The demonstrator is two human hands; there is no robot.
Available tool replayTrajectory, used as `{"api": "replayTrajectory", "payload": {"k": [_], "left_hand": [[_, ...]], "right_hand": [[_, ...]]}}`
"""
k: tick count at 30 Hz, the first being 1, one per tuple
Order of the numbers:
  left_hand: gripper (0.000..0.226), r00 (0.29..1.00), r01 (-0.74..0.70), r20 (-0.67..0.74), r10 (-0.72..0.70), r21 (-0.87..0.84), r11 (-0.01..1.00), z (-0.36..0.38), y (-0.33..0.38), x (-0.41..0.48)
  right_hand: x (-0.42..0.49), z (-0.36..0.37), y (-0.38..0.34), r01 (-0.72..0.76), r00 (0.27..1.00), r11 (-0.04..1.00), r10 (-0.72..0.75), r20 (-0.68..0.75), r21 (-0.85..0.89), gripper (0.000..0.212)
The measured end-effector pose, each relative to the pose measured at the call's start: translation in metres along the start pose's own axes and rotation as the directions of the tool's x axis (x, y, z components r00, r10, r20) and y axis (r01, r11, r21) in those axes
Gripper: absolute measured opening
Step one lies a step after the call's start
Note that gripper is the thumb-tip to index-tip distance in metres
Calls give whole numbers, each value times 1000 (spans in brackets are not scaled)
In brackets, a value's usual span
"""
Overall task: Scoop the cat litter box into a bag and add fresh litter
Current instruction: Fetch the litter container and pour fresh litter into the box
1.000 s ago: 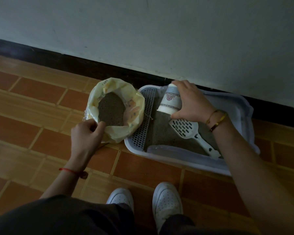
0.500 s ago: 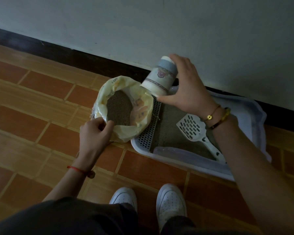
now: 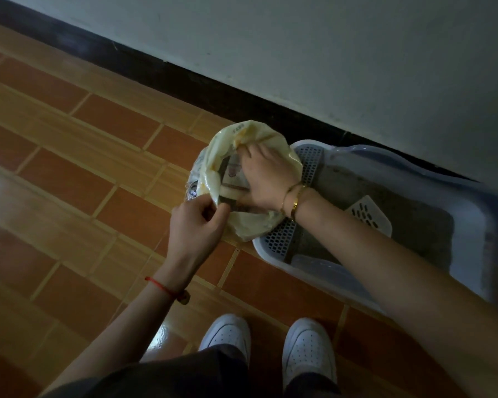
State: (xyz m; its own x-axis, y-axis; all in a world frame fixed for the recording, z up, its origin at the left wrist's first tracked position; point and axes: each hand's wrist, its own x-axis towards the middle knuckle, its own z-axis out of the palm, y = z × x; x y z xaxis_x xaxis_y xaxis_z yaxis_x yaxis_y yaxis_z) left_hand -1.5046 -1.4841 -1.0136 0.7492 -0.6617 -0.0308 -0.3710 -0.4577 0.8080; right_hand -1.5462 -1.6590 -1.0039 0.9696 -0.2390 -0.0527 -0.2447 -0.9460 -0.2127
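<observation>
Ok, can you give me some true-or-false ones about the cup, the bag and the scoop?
1. The right hand holds the cup down inside the yellow bag. True.
2. The left hand holds the white scoop. False: it grips the bag's rim, and the scoop lies in the litter box.
3. The litter box sits right by the wall. True.
4. The person is barefoot. False: they wear white shoes.
</observation>
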Motion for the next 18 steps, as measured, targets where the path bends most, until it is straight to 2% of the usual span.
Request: {"api": "replayTrajectory", "payload": {"k": [5, 8, 10, 13, 16, 18], "left_hand": [[47, 1000, -4, 5, 4, 13, 1000, 1, -3, -1], [36, 1000, 0, -10, 0, 8, 1000, 2, -2, -3], [33, 1000, -3, -15, 3, 5, 1000, 2, 1, -3], [35, 1000, -5, -10, 5, -5, 1000, 2, 1, -3], [40, 1000, -13, 4, 13, -22, 1000, 0, 1, -3], [45, 1000, -19, 5, 19, -30, 999, -1, 1, -3]], "right_hand": [[16, 39, -9, 2, 994, 995, 8, 107, -95, 93], [21, 46, -12, -26, 984, 995, 42, 171, -94, 88], [22, 45, -10, -68, 968, 997, 71, 239, -19, 86], [24, 39, -2, -186, 911, 962, 92, 402, 200, 83], [19, 25, 6, -301, 878, 847, 66, 474, 438, 70], [13, 14, 14, -361, 871, 779, 85, 484, 513, 78]]}}
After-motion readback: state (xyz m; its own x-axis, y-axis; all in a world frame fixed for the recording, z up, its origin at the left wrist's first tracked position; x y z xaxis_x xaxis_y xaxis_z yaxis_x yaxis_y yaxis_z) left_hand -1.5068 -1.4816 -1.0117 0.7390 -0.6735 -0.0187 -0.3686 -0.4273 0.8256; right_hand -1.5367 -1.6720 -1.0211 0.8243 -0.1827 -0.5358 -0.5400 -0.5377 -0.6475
